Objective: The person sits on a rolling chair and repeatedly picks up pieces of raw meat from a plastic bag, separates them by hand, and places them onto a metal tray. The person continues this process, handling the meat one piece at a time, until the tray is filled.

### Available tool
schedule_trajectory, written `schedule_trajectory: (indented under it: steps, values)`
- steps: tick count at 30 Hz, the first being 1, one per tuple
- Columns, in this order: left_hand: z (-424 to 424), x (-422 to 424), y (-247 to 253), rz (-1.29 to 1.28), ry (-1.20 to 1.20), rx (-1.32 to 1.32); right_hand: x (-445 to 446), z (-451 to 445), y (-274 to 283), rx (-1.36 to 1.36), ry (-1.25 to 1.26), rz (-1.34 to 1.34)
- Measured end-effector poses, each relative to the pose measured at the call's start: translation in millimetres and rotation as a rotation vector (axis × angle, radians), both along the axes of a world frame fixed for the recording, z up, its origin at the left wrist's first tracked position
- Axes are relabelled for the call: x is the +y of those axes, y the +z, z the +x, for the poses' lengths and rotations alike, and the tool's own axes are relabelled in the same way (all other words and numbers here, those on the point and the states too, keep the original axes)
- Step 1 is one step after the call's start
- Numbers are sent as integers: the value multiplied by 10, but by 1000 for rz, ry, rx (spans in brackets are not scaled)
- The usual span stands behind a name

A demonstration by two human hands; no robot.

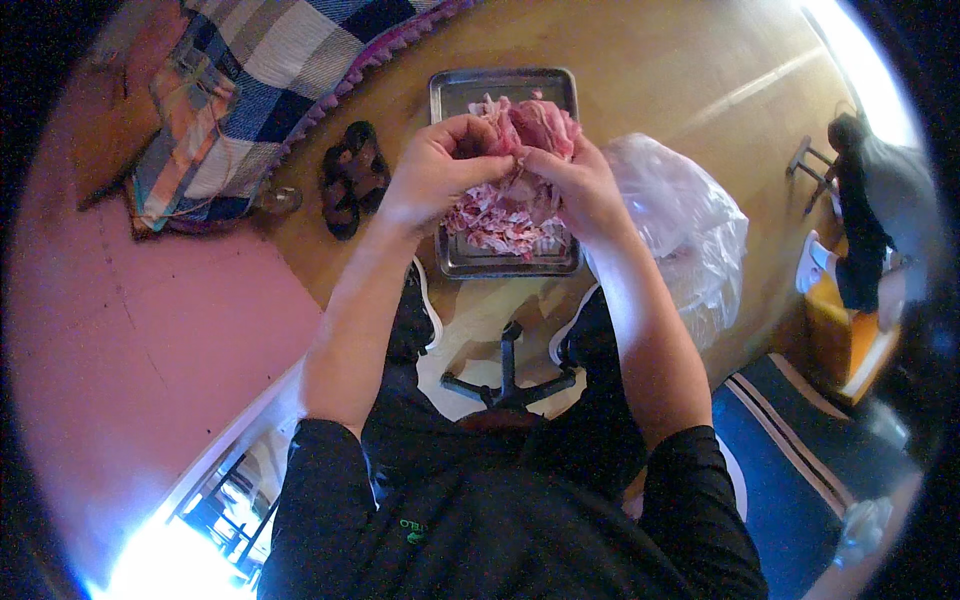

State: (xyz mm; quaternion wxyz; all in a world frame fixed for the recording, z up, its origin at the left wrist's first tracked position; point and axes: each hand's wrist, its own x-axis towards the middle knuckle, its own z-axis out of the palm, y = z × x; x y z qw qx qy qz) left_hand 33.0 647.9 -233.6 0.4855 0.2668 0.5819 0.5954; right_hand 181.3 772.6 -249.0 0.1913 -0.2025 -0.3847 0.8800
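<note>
My left hand [448,161] and my right hand [585,184] meet over a metal tray [444,90] on the floor. Thumbs and fingers of both pinch a soft pink bundle [546,124], its larger part bulging beyond my right thumb. Beneath my hands, a loose heap of small crumpled pink-and-white pieces [506,225] lies in the tray. Whether the pink stuff is raw meat or a soft fabric, I cannot tell. My wrists hide parts of the heap and of the tray's long sides.
Right of the tray sits a bulging clear plastic bag [675,217]. Dark sandals [356,176] lie to the left, near a checked cloth [300,52] with a purple fringe. Another person's foot [810,262] shows far right, by a yellow box [832,330]. A dark chair base [510,367] stands below me.
</note>
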Motion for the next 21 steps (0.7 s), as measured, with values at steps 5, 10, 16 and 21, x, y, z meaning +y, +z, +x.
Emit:
schedule_trajectory:
  steps: [5,10,16,21]
  values:
    - [-33,-16,181,128,51,-371,53,29,-37,5,-20,-1]
    - [-69,-12,171,111,77,-225,8,18,156,-96,86,40]
    - [-86,-43,173,86,72,-343,-37,-58,-118,-81,-35,194]
    - [-268,-152,260,311,112,-530,52,-17,-347,-188,-39,182]
